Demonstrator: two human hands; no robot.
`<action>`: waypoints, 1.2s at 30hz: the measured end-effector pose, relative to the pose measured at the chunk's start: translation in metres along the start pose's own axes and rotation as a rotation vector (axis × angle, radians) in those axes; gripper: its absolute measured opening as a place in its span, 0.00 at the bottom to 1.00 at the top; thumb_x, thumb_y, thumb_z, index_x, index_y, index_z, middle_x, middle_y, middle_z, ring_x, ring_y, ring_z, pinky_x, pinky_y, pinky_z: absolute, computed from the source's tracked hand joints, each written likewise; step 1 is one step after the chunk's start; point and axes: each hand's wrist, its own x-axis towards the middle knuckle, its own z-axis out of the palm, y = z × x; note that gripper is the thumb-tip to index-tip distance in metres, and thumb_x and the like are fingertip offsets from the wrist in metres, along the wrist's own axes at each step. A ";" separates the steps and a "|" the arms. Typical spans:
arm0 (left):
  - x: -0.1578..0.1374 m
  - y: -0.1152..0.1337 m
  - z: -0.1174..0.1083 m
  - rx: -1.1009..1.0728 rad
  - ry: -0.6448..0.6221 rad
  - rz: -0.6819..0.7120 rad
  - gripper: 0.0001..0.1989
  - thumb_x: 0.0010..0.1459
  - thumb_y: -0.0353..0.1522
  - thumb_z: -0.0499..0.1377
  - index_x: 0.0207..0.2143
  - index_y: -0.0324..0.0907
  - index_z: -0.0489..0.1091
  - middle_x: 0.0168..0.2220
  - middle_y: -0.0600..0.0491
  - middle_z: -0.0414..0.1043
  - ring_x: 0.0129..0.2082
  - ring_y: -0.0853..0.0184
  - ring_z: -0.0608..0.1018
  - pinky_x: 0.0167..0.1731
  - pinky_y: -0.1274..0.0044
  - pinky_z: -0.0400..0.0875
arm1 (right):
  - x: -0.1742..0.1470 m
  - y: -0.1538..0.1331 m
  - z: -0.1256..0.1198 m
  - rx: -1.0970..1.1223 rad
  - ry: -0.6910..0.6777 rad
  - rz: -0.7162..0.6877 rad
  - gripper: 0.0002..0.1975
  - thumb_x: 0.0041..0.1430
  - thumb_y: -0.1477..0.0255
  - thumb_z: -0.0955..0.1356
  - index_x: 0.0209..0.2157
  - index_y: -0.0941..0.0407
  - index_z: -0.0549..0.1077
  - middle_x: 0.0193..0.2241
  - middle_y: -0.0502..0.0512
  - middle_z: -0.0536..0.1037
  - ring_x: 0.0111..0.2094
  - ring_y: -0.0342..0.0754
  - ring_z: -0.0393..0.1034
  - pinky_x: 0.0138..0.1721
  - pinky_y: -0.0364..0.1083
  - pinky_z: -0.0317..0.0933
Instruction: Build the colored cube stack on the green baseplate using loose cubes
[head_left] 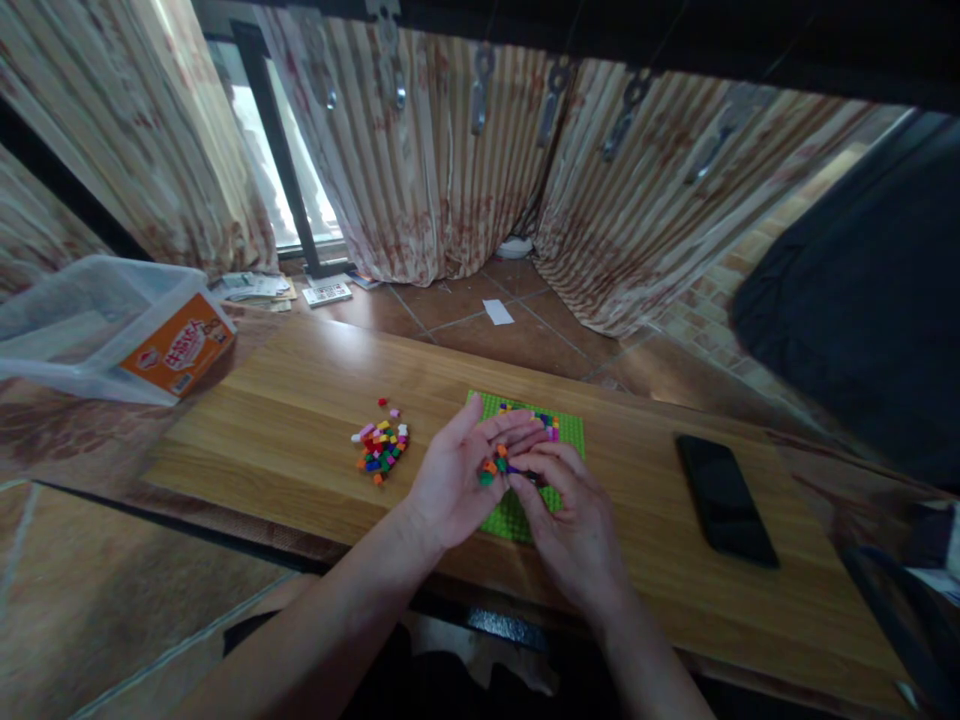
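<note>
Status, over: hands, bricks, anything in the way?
Left hand palm up, holding small bricks; right hand fingers at them. Loose brick pile on table, left of green baseplate. Both hands partly block baseplate view.

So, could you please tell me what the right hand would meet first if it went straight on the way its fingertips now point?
Most likely the small bricks in the upturned left hand, just ahead of the right hand, though depth is hard to judge here.
</note>
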 end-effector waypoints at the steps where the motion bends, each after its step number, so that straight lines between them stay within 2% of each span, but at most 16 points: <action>1: 0.000 0.000 0.000 0.009 0.009 0.007 0.26 0.61 0.46 0.49 0.40 0.30 0.72 0.46 0.38 0.72 0.50 0.59 0.72 0.52 0.73 0.63 | 0.000 0.000 0.000 0.011 0.004 0.004 0.06 0.62 0.70 0.65 0.37 0.53 0.74 0.39 0.55 0.74 0.43 0.49 0.70 0.46 0.50 0.65; 4: 0.002 0.002 -0.003 0.048 0.090 0.060 0.21 0.61 0.42 0.51 0.37 0.32 0.73 0.42 0.40 0.73 0.45 0.62 0.75 0.47 0.75 0.68 | 0.000 0.003 -0.002 0.055 0.052 0.067 0.06 0.62 0.69 0.65 0.37 0.53 0.73 0.37 0.53 0.76 0.40 0.48 0.72 0.43 0.49 0.66; 7: 0.004 0.006 -0.006 0.133 0.260 0.108 0.15 0.60 0.36 0.53 0.33 0.33 0.73 0.34 0.45 0.74 0.32 0.69 0.75 0.32 0.80 0.70 | -0.001 0.009 -0.005 0.147 0.150 0.195 0.06 0.59 0.67 0.67 0.37 0.54 0.74 0.34 0.53 0.78 0.36 0.48 0.74 0.40 0.48 0.67; 9: 0.004 0.008 -0.009 0.216 0.329 0.118 0.11 0.58 0.33 0.55 0.31 0.34 0.73 0.28 0.49 0.72 0.23 0.75 0.70 0.20 0.84 0.62 | -0.001 0.014 -0.008 0.199 0.193 0.260 0.08 0.57 0.66 0.68 0.36 0.55 0.75 0.33 0.53 0.79 0.34 0.48 0.74 0.39 0.48 0.68; 11: 0.004 0.008 -0.009 0.320 0.313 0.128 0.07 0.54 0.32 0.58 0.29 0.35 0.72 0.25 0.53 0.69 0.17 0.79 0.63 0.14 0.84 0.50 | 0.000 0.019 -0.010 0.200 0.197 0.277 0.08 0.57 0.66 0.68 0.36 0.55 0.76 0.33 0.53 0.79 0.34 0.48 0.74 0.39 0.49 0.68; 14: 0.003 0.005 -0.009 0.525 0.266 0.161 0.06 0.50 0.32 0.60 0.26 0.37 0.70 0.21 0.57 0.64 0.14 0.80 0.54 0.14 0.82 0.41 | 0.001 0.023 -0.014 0.152 0.163 0.246 0.09 0.57 0.66 0.68 0.36 0.54 0.77 0.34 0.53 0.78 0.35 0.48 0.73 0.39 0.48 0.67; 16: 0.004 0.002 -0.009 0.695 0.267 0.202 0.08 0.50 0.33 0.60 0.22 0.38 0.68 0.18 0.59 0.61 0.14 0.79 0.53 0.16 0.80 0.42 | 0.001 0.025 -0.016 0.117 0.134 0.223 0.08 0.57 0.66 0.68 0.36 0.54 0.77 0.34 0.53 0.78 0.35 0.48 0.73 0.39 0.48 0.67; 19: 0.006 0.000 -0.011 0.952 0.245 0.261 0.12 0.51 0.34 0.58 0.18 0.39 0.66 0.16 0.60 0.57 0.17 0.76 0.56 0.20 0.79 0.47 | 0.001 0.027 -0.018 0.044 0.087 0.180 0.07 0.57 0.66 0.68 0.35 0.53 0.77 0.34 0.53 0.78 0.36 0.49 0.73 0.39 0.48 0.66; 22: 0.007 0.000 -0.016 1.129 0.194 0.274 0.13 0.53 0.35 0.56 0.18 0.39 0.65 0.16 0.60 0.55 0.19 0.74 0.57 0.22 0.78 0.48 | 0.000 0.029 -0.018 -0.052 0.025 0.123 0.07 0.59 0.67 0.67 0.36 0.53 0.77 0.35 0.53 0.77 0.36 0.48 0.72 0.39 0.48 0.66; 27: 0.008 -0.001 -0.023 1.292 0.059 0.232 0.13 0.55 0.36 0.53 0.21 0.39 0.68 0.19 0.60 0.55 0.22 0.73 0.58 0.23 0.78 0.50 | -0.001 0.030 -0.015 -0.206 -0.020 0.034 0.07 0.59 0.68 0.66 0.34 0.53 0.77 0.36 0.55 0.76 0.38 0.51 0.71 0.40 0.51 0.65; 31: 0.009 -0.003 -0.022 1.345 -0.011 0.243 0.14 0.56 0.36 0.52 0.21 0.40 0.68 0.21 0.58 0.58 0.23 0.72 0.60 0.25 0.78 0.53 | 0.000 0.030 -0.012 -0.267 -0.029 0.033 0.06 0.58 0.69 0.67 0.32 0.53 0.75 0.34 0.54 0.75 0.37 0.51 0.71 0.39 0.50 0.65; 36: 0.007 -0.009 -0.017 1.345 -0.012 0.261 0.16 0.56 0.36 0.52 0.18 0.41 0.64 0.20 0.58 0.57 0.22 0.72 0.59 0.24 0.79 0.53 | 0.001 0.031 -0.007 -0.276 0.029 0.061 0.06 0.57 0.67 0.67 0.32 0.53 0.75 0.32 0.54 0.75 0.35 0.51 0.70 0.37 0.50 0.64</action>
